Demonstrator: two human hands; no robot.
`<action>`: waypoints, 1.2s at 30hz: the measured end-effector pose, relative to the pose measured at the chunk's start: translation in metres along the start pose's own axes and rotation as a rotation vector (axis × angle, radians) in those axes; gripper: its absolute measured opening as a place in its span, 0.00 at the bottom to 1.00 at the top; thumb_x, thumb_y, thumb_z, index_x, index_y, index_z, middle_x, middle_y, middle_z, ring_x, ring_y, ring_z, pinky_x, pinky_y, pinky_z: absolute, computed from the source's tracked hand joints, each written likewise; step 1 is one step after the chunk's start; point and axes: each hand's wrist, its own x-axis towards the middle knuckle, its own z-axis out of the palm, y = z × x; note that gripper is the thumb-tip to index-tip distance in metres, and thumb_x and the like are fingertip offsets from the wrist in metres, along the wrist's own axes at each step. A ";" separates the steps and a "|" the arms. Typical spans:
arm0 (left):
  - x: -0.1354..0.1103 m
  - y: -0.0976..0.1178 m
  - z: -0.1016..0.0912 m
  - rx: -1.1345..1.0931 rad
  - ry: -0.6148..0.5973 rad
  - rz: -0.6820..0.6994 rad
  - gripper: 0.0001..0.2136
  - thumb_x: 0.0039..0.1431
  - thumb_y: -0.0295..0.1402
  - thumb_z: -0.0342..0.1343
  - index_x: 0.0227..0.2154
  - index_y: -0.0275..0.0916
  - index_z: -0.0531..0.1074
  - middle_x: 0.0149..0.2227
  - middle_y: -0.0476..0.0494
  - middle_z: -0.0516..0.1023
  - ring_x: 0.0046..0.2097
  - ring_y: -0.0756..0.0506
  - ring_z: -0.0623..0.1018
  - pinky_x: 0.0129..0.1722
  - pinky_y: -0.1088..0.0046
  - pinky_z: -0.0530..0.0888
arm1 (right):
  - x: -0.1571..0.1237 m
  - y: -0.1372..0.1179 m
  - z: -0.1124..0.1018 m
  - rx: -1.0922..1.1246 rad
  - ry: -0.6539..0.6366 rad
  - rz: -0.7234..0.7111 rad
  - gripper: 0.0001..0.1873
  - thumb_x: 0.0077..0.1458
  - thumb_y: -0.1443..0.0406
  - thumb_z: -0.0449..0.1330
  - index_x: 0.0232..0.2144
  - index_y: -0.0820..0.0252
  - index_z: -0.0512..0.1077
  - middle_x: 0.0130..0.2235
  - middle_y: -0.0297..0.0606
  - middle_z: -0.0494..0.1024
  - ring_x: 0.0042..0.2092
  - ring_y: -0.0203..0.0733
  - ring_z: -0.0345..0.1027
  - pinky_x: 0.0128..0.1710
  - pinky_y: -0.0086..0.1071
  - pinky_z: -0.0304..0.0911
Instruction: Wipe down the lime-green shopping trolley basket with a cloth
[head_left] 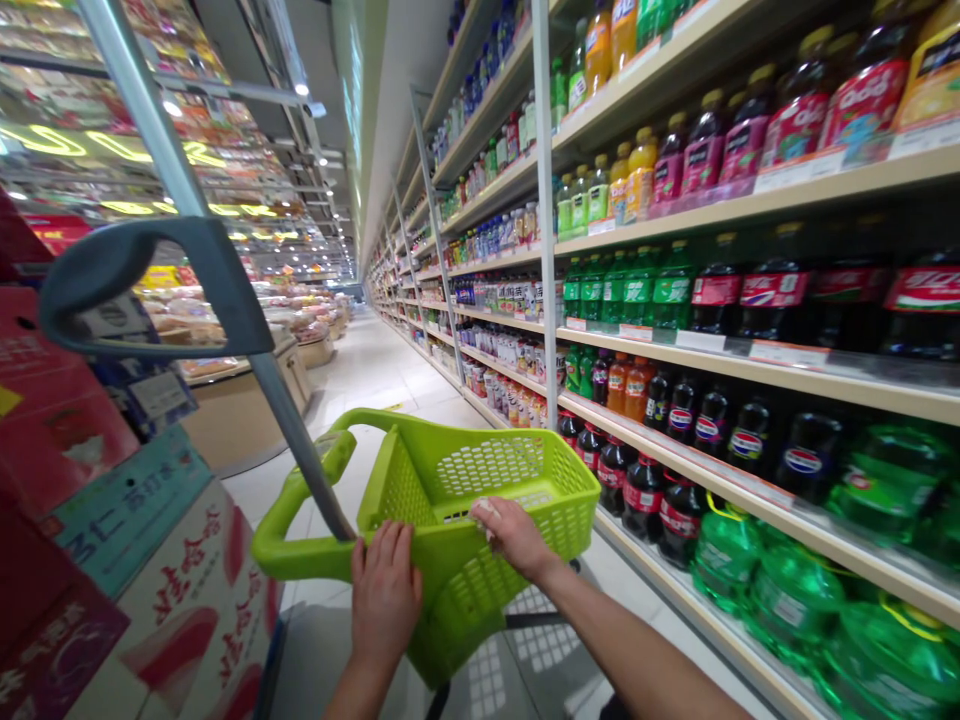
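Note:
A lime-green plastic shopping cart (457, 600) with perforated basket walls stands in front of me, turned at an angle. My left hand (386, 590) is closed over its near rim, fingers hooked across the edge. Farther right along that same rim, my right hand (517, 540) pinches a crumpled white tissue or cloth (484, 508) against the plastic. The basket floor shows through the far side, partly hidden by the near wall. A slanted metal pole (292, 420) with a grey loop handle (240, 290) reaches down to the cart's left end.
Shelves (750, 370) of bottled drinks line the right side, close to the cart. Large green bottles (787, 590) stand on the lowest shelf. Stacked cartons (187, 590) crowd the left. A tiled aisle (360, 350) runs ahead, past a display counter (240, 400).

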 end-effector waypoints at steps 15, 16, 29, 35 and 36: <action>0.002 0.010 0.005 0.036 0.025 -0.024 0.17 0.49 0.26 0.44 0.43 0.32 0.66 0.45 0.33 0.71 0.51 0.37 0.66 0.54 0.51 0.55 | -0.052 0.069 -0.006 -0.037 0.252 0.207 0.24 0.47 0.75 0.45 0.44 0.58 0.70 0.50 0.41 0.69 0.55 0.42 0.57 0.52 0.44 0.56; 0.002 0.010 0.005 0.039 0.020 -0.018 0.17 0.49 0.26 0.44 0.43 0.32 0.66 0.45 0.33 0.71 0.51 0.37 0.66 0.54 0.51 0.55 | -0.047 0.061 -0.002 -0.018 0.215 0.157 0.25 0.46 0.75 0.46 0.45 0.58 0.69 0.51 0.40 0.68 0.56 0.42 0.55 0.53 0.44 0.56; 0.003 0.014 0.007 0.044 0.005 -0.053 0.18 0.48 0.27 0.44 0.43 0.31 0.67 0.45 0.33 0.71 0.52 0.37 0.65 0.55 0.52 0.53 | -0.046 0.072 -0.025 -0.078 0.194 0.284 0.23 0.43 0.75 0.47 0.40 0.58 0.72 0.47 0.40 0.72 0.51 0.42 0.62 0.52 0.40 0.56; 0.001 0.013 0.002 0.022 -0.027 -0.027 0.19 0.48 0.26 0.45 0.45 0.32 0.67 0.47 0.34 0.70 0.52 0.37 0.65 0.56 0.52 0.52 | -0.041 0.038 -0.016 -0.126 0.050 0.236 0.26 0.45 0.64 0.57 0.49 0.58 0.63 0.56 0.48 0.59 0.58 0.51 0.50 0.53 0.51 0.49; 0.001 0.015 0.001 0.022 -0.033 -0.036 0.19 0.48 0.26 0.45 0.45 0.32 0.67 0.47 0.34 0.70 0.52 0.37 0.65 0.56 0.52 0.52 | -0.041 0.042 -0.018 -0.141 0.047 0.263 0.27 0.44 0.64 0.58 0.49 0.59 0.63 0.56 0.49 0.60 0.57 0.52 0.51 0.53 0.52 0.49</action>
